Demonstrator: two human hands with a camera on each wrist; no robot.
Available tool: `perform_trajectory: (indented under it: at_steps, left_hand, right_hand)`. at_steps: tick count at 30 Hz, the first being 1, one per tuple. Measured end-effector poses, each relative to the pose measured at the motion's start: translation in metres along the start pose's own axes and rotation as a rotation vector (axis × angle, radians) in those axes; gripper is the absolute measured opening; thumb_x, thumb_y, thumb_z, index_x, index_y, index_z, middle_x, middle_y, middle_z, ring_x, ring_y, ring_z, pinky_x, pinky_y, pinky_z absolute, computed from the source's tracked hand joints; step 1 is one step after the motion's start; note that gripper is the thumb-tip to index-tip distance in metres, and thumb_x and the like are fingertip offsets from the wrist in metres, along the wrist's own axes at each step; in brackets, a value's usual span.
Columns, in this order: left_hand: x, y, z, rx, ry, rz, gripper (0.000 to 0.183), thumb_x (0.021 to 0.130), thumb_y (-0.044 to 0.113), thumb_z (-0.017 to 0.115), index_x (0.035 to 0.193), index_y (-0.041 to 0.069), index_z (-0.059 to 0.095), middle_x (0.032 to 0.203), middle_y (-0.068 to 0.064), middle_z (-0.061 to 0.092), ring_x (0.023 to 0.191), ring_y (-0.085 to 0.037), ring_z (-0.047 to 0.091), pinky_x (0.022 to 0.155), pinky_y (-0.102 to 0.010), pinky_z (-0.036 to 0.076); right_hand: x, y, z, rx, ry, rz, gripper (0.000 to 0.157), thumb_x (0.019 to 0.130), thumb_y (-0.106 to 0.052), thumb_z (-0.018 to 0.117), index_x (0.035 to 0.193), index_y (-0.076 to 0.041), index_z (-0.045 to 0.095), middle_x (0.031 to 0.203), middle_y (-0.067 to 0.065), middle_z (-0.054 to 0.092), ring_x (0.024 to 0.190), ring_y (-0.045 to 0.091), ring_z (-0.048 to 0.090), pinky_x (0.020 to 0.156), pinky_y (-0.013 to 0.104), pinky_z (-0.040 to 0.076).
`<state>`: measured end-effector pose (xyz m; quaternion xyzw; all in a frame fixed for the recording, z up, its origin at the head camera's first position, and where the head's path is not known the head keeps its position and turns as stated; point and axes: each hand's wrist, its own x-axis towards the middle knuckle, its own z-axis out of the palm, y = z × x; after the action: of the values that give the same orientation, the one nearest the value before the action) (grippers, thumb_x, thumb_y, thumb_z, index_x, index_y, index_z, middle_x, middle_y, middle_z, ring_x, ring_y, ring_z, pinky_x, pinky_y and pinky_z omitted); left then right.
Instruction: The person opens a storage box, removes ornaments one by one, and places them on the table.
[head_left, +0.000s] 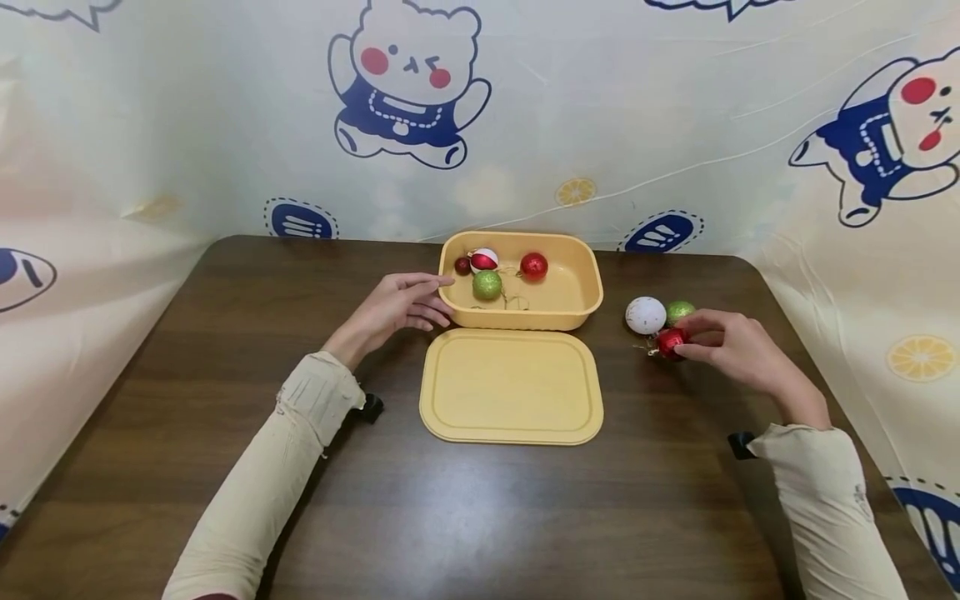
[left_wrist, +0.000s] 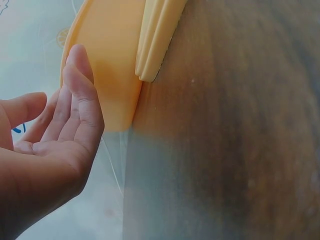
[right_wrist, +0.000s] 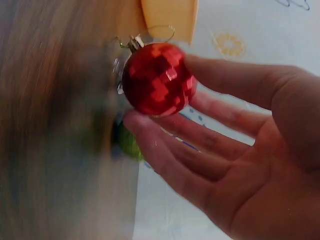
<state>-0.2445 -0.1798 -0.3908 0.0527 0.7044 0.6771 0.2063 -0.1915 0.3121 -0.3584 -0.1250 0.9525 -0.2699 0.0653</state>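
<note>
My right hand (head_left: 731, 343) pinches a shiny red faceted Christmas bauble (right_wrist: 159, 79) between thumb and fingertips, its gold cap and loop pointing away from the palm. Close by on the table are a white bauble (head_left: 645, 316) and a green glittery bauble (head_left: 681, 312). At the left end of the yellow plastic box (head_left: 558, 319), my left hand (head_left: 397, 307) has its fingers loosely bent, fingertips right at the wall and rim. Inside that box lie a green bauble (head_left: 487, 285), a red bauble (head_left: 533, 267), a red-and-white bauble (head_left: 483, 260) and a small dark red bauble (head_left: 462, 266).
In front of the box, a flat yellow lid (head_left: 512, 386) lies on the dark wooden table (head_left: 450, 517). A pale cloth printed with cartoon bears (head_left: 525, 108) hangs behind the table and along its sides.
</note>
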Motion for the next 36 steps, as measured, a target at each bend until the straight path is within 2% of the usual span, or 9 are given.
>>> perform_trajectory:
  at_steps: [2, 8, 16, 19, 24, 31, 36]
  left_hand:
    - [-0.001, 0.000, 0.000, 0.000, 0.002, 0.000, 0.044, 0.106, 0.028, 0.049, 0.143, 0.003, 0.052, 0.107, -0.020, 0.072, 0.086, -0.024, 0.073, 0.072, -0.031, 0.059]
    - [-0.001, -0.003, -0.001, -0.018, 0.009, 0.004, 0.043, 0.106, 0.028, 0.050, 0.142, 0.004, 0.054, 0.105, -0.019, 0.073, 0.086, -0.025, 0.073, 0.071, -0.031, 0.059]
    - [-0.002, -0.005, -0.001, -0.023, 0.019, 0.001, 0.041, 0.106, 0.027, 0.051, 0.140, 0.005, 0.056, 0.103, -0.017, 0.074, 0.087, -0.026, 0.073, 0.071, -0.031, 0.059]
    - [-0.002, -0.004, -0.001, -0.022, 0.014, 0.005, 0.041, 0.106, 0.027, 0.051, 0.140, 0.005, 0.056, 0.103, -0.018, 0.074, 0.087, -0.025, 0.073, 0.071, -0.031, 0.059]
    - [-0.002, -0.002, 0.000, -0.015, 0.002, 0.009, 0.042, 0.106, 0.027, 0.049, 0.141, 0.004, 0.055, 0.105, -0.018, 0.073, 0.087, -0.025, 0.073, 0.071, -0.031, 0.059]
    - [-0.002, 0.000, 0.000, -0.008, -0.003, 0.002, 0.039, 0.106, 0.027, 0.049, 0.139, 0.007, 0.057, 0.106, -0.019, 0.073, 0.087, -0.025, 0.073, 0.073, -0.031, 0.059]
    - [-0.002, 0.000, 0.000, -0.006, -0.004, 0.004, 0.039, 0.106, 0.027, 0.049, 0.139, 0.007, 0.057, 0.106, -0.019, 0.073, 0.088, -0.025, 0.073, 0.072, -0.031, 0.059]
  right_hand:
    - [0.000, 0.005, 0.000, -0.007, 0.014, 0.012, 0.037, 0.091, -0.027, 0.075, 0.118, -0.004, 0.067, 0.110, 0.020, 0.071, 0.099, 0.037, 0.070, 0.082, 0.046, 0.057]
    - [0.004, 0.013, 0.002, -0.027, 0.025, 0.024, 0.037, 0.090, -0.023, 0.076, 0.117, 0.001, 0.066, 0.111, 0.025, 0.070, 0.099, 0.039, 0.070, 0.083, 0.050, 0.056]
    - [0.008, 0.014, 0.008, -0.034, 0.049, 0.035, 0.040, 0.091, -0.025, 0.075, 0.114, 0.006, 0.064, 0.109, 0.026, 0.069, 0.096, 0.039, 0.070, 0.081, 0.050, 0.056]
    - [0.008, 0.015, 0.008, -0.066, 0.069, 0.038, 0.039, 0.091, -0.025, 0.075, 0.111, 0.007, 0.066, 0.104, 0.025, 0.071, 0.095, 0.038, 0.069, 0.082, 0.052, 0.055]
    - [0.006, 0.017, 0.006, -0.134, 0.096, 0.047, 0.040, 0.090, -0.031, 0.075, 0.104, 0.006, 0.071, 0.094, 0.021, 0.073, 0.090, 0.036, 0.068, 0.077, 0.048, 0.052]
    - [0.004, 0.016, 0.004, -0.138, 0.076, 0.054, 0.052, 0.092, -0.037, 0.072, 0.112, 0.010, 0.068, 0.102, 0.025, 0.072, 0.098, 0.043, 0.067, 0.084, 0.056, 0.051]
    - [-0.002, 0.010, -0.004, -0.146, 0.101, 0.049, 0.053, 0.094, -0.036, 0.070, 0.117, 0.012, 0.065, 0.105, 0.027, 0.071, 0.098, 0.044, 0.067, 0.084, 0.058, 0.052]
